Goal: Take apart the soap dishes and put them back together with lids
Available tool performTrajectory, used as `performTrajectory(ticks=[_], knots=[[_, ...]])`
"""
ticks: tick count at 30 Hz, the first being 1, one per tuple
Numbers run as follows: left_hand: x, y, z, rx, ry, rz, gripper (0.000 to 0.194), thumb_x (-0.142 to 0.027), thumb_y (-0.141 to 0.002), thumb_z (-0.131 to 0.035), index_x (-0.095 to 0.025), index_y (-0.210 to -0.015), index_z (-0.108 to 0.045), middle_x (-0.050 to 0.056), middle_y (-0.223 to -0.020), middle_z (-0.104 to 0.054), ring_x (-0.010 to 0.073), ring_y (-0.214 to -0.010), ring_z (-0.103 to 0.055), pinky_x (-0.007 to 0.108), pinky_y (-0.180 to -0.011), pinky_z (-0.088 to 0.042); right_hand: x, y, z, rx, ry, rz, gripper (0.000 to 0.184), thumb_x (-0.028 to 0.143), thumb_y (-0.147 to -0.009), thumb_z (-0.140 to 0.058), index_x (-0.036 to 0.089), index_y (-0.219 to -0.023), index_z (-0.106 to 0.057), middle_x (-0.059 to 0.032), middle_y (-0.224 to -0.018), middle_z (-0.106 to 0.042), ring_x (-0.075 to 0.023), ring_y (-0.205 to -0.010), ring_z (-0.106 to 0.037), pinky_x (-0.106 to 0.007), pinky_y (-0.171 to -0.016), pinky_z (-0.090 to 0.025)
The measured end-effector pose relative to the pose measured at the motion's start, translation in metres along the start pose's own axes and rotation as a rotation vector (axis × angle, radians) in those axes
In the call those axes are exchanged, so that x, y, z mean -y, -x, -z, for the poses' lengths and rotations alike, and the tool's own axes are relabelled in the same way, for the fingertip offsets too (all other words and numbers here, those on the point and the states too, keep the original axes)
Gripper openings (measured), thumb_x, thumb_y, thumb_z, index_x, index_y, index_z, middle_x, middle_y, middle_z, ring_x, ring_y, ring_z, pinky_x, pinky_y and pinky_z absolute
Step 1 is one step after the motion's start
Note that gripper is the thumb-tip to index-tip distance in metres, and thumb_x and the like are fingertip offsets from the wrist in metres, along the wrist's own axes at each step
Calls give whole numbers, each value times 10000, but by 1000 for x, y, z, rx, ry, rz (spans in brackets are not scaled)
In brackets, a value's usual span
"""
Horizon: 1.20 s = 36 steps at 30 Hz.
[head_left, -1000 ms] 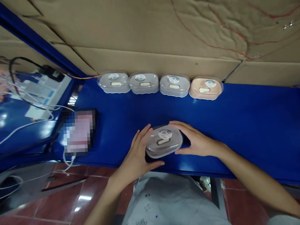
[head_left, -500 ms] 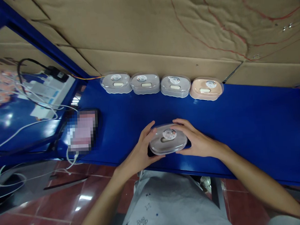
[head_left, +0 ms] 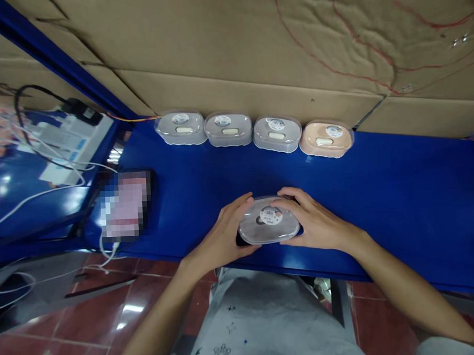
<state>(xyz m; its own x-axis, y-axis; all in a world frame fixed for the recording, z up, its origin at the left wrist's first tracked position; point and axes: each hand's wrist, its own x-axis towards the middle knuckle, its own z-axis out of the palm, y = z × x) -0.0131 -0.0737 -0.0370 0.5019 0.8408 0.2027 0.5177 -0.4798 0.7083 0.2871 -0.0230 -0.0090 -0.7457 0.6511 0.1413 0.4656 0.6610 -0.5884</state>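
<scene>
A grey oval plastic box with a clear lid (head_left: 259, 231) is between my two hands, over the near part of the blue table. On its lid is a round white label, which covers part of the dark slot underneath. My left hand (head_left: 225, 230) grips the left end, fingers at the far side and thumb at the near side. At the right end my right hand (head_left: 317, 221) holds the box, one fingertip resting on the lid beside the label. Whether the underside touches the table cannot be made out.
Along the cardboard wall (head_left: 233, 86) stand three grey lidded boxes (head_left: 229, 138) and one peach lidded box (head_left: 326, 148) in a row. To the left on the blue table (head_left: 399, 207) lies a phone (head_left: 126, 206) with a cable. Farther left is a white power strip (head_left: 74, 148) with wires.
The held box has shifted slightly right and turned straighter, with both hands still on it. Its label has moved over the slot, leaving the cream insert hidden. A right fingertip now rests on the lid.
</scene>
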Motion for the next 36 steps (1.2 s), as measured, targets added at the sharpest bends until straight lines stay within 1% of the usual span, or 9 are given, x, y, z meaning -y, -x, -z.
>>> performTrajectory(ticks=[4,8,11,13,16,25,29,33,36], knots=[[-3,-2,-3,1,-105,79,1359,-220,-790,-958,-375,-1748,-6,178,-1654,-508,421,-1502,-521,648,-1223,-376,-2,-1,-1,15,-24,-22,914,339,-850,-887,295,-1630,-412,-168,-1615,-443,-373,-1506,-528,-557,-1231,-526],[-3,-2,-4,-26,-148,116,1397,-271,-754,-985,-364,-1750,-9,185,-1623,-532,441,-1474,-519,649,-1211,-343,-1,-1,2,44,-44,-33,1004,332,-840,-902,328,-1681,-354,-161,-1705,-370,-395,-1588,-437,-601,-1274,-471],[-2,-2,-4,-27,-130,124,1471,-315,-734,-1020,-390,-1749,41,173,-1649,-523,429,-1486,-514,628,-1224,-324,1,-1,5,74,-41,-22,1061,431,-850,-909,358,-1722,-308,-154,-1798,-256,-427,-1632,-364,-648,-1276,-445],[-2,-2,-4,-27,-112,138,1556,-345,-684,-1059,-405,-1744,79,165,-1659,-525,425,-1501,-508,620,-1234,-312,3,-1,5,70,-34,9,1032,491,-878,-882,379,-1730,-311,-142,-1820,-231,-433,-1641,-346,-657,-1269,-442],[-2,-3,-4,-23,-93,166,1610,-341,-652,-1080,-411,-1738,107,160,-1658,-537,417,-1510,-511,616,-1244,-293,4,-1,4,44,-17,65,862,452,-970,-794,395,-1715,-363,-131,-1809,-280,-404,-1642,-356,-653,-1267,-432],[-4,-6,-2,8,-56,154,1520,-266,-720,-1036,-397,-1741,81,169,-1677,-511,416,-1527,-488,631,-1248,-291,4,-3,7,88,-37,53,702,416,-1004,-741,341,-1653,-485,-135,-1777,-355,-359,-1625,-396,-611,-1262,-442],[-3,-6,-4,-2,-78,126,1434,-306,-734,-1018,-393,-1746,-6,168,-1672,-502,424,-1493,-519,637,-1232,-332,3,-3,4,90,-36,33,729,418,-977,-769,354,-1646,-486,-127,-1774,-355,-366,-1616,-410,-607,-1264,-450],[-4,-6,-6,-7,-109,117,1353,-260,-727,-990,-385,-1737,-99,153,-1632,-541,424,-1448,-550,644,-1217,-363,3,-4,-1,93,-2,30,784,458,-932,-831,361,-1634,-497,-131,-1761,-376,-388,-1596,-437,-617,-1242,-474],[-3,-6,-4,18,-117,115,1360,-321,-756,-990,-396,-1745,-58,158,-1667,-513,434,-1486,-527,658,-1230,-366,1,-1,6,101,6,-5,784,411,-918,-843,381,-1622,-500,-113,-1761,-388,-385,-1569,-477,-610,-1216,-503]])
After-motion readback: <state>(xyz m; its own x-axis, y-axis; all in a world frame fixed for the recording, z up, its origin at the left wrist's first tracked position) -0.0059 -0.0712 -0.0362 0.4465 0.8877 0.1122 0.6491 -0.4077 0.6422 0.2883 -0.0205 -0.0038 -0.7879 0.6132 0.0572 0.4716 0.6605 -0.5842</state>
